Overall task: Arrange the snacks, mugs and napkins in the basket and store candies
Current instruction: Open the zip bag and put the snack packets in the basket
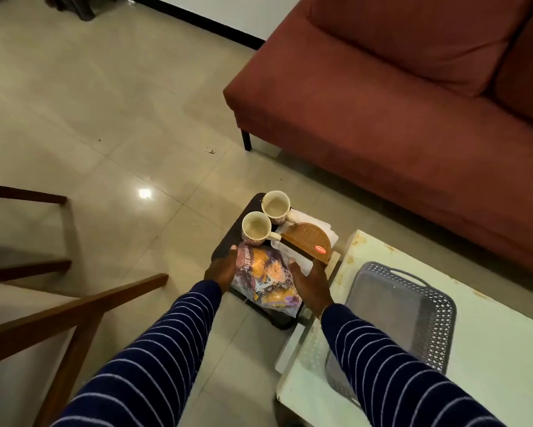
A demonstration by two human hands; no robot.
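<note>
Purple and yellow snack packets lie on a small dark stool. My left hand touches their left side with fingers fairly straight. My right hand reaches in at their right side, fingers straight. Behind the snacks stand two cream mugs. A brown half-round holder sits on white napkins to the mugs' right. A grey perforated basket stands on the pale table at the right, with nothing visible inside.
A rust-red sofa fills the upper right, close behind the stool. Wooden furniture legs cross the lower left. Glossy beige floor tiles spread across the left and middle.
</note>
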